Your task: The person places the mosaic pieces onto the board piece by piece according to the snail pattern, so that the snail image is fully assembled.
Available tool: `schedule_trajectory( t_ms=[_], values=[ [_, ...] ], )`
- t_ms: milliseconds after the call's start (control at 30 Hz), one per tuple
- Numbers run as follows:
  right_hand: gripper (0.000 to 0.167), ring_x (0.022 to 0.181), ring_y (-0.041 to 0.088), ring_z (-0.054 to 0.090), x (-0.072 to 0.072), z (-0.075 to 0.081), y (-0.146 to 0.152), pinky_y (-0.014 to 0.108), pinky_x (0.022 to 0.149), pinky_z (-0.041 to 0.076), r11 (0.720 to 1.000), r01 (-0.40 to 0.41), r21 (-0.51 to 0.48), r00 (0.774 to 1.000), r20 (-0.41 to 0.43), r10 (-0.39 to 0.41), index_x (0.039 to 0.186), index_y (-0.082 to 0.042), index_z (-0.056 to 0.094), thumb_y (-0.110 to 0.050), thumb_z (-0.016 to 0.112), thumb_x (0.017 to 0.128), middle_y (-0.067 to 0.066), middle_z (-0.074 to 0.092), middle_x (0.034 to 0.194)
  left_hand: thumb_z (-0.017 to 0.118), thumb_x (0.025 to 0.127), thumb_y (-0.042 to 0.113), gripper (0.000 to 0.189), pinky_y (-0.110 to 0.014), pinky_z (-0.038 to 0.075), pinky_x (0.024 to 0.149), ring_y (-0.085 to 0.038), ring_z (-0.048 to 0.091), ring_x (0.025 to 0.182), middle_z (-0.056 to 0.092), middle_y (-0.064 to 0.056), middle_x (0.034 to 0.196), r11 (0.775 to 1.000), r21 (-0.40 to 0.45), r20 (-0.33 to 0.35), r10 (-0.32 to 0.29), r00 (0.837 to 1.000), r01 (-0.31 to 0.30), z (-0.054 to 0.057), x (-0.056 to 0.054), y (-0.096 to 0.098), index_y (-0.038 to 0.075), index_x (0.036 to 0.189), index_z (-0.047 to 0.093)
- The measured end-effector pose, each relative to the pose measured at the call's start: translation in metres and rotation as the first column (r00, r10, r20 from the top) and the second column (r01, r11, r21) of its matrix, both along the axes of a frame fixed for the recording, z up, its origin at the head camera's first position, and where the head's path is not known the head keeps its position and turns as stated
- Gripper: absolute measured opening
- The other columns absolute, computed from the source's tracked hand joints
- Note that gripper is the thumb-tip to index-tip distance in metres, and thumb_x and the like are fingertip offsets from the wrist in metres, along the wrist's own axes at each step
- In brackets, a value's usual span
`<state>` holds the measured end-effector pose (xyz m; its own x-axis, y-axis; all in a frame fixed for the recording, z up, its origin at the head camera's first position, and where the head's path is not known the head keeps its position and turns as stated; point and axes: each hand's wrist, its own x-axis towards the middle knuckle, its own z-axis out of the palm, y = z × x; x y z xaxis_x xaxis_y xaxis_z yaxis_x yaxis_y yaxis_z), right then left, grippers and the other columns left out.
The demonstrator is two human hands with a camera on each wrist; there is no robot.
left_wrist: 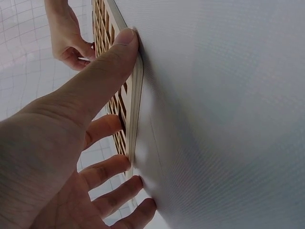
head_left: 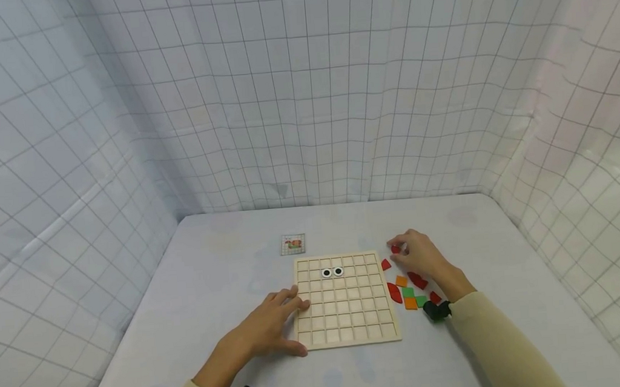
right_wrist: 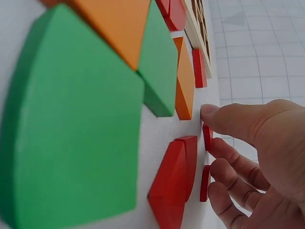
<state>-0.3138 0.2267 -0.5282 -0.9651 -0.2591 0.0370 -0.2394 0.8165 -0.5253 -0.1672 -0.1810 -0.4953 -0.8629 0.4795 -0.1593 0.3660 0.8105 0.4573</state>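
"Red, that little piece (head_left: pixel 396 248) of yours. Where is it?"

"On the right of the board (head_left: pixel 344 321), by its far right corner. My right hand (head_left: pixel 421 256) pinches it between thumb and forefinger; whether it is off the bench (head_left: pixel 227 248) yet, I can't tell."

"And the other hand?"

"My left hand (head_left: pixel 268 325) grasps nothing. Its fingers lie spread at the board's left side, forefinger on the grid, thumb against the near left corner."

"How will the piece handle?"

"Light, I'd judge, and stiff. The face looks smooth, so it could slip or swivel if I caught just a tip. I doubt it's fragile. Opposite side edges are the best hold, with the flat face left free."

"Anything crowding you?"

"A second red piece (right_wrist: pixel 205 183) lies close to my other fingers, so I could nudge it. Nearer me are orange squares (head_left: pixel 410 303), green squares (head_left: pixel 408 293) and bigger red leaf shapes (head_left: pixel 394 292)."

"What about the board?"

"Pale wood by its look, rigid, surely heavier than any piece. It might slide, so light pressure on the rim suits it. Two eye discs (head_left: pixel 326 273) sit toward its far side."
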Motion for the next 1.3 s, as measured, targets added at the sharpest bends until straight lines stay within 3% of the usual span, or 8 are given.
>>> schedule_trajectory(
  t_ms=[167,500,767,1000,1300],
  values=[
    [0.031,0.100,0.024,0.064,0.002,0.001,-0.001,0.034,0.087,0.060,1.000,-0.023,0.002,1.000,0.020,0.023,0.138,-0.008,0.084,-0.014,0.084,0.108,0.014,0.076,0.121,0.106,0.080,0.051,0.097,-0.073,0.047,0.132,-0.058,0.047,0.165,0.040,-0.028,0.186,1.000,0.005,0.003,0.001,1.000,-0.001,-0.002,0.002,0.001,0.014,0.160,0.066],
    [0.032,0.107,0.027,0.071,0.006,0.003,-0.009,0.052,0.103,0.069,0.999,-0.049,-0.022,0.998,-0.032,0.048,0.140,-0.007,0.083,-0.011,0.079,0.109,0.016,0.075,0.123,0.106,0.081,0.051,0.097,-0.072,0.047,0.132,-0.056,0.048,0.164,0.041,-0.028,0.185,1.000,-0.002,-0.013,0.000,1.000,0.000,-0.002,0.004,0.002,0.014,0.160,0.066],
    [0.021,0.103,0.030,0.079,0.012,0.011,-0.027,0.048,0.095,0.072,0.988,-0.125,-0.086,0.988,-0.106,0.116,0.128,-0.002,0.085,-0.008,0.078,0.109,0.016,0.075,0.116,0.106,0.080,0.051,0.097,-0.070,0.048,0.131,-0.054,0.049,0.164,0.042,-0.025,0.186,1.000,-0.005,-0.023,0.003,1.000,-0.003,-0.004,0.004,0.002,0.015,0.161,0.066],
    [0.018,0.100,0.025,0.080,0.020,0.018,-0.050,0.045,0.094,0.072,0.974,-0.187,-0.125,0.980,-0.086,0.177,0.124,-0.003,0.085,-0.008,0.082,0.106,0.013,0.074,0.114,0.106,0.080,0.052,0.096,-0.070,0.050,0.130,-0.055,0.052,0.161,0.043,-0.027,0.185,1.000,-0.017,-0.042,-0.012,0.999,0.011,-0.005,0.004,0.001,0.014,0.159,0.067],
    [0.020,0.095,0.016,0.074,0.025,0.018,-0.077,0.031,0.089,0.066,0.950,-0.281,-0.134,0.957,-0.106,0.269,0.124,-0.005,0.087,-0.003,0.080,0.105,0.009,0.075,0.115,0.106,0.080,0.051,0.096,-0.071,0.049,0.131,-0.055,0.050,0.162,0.041,-0.027,0.186,1.000,-0.007,-0.034,-0.007,0.999,0.007,-0.001,0.004,0.001,0.014,0.159,0.066]
  ],
)
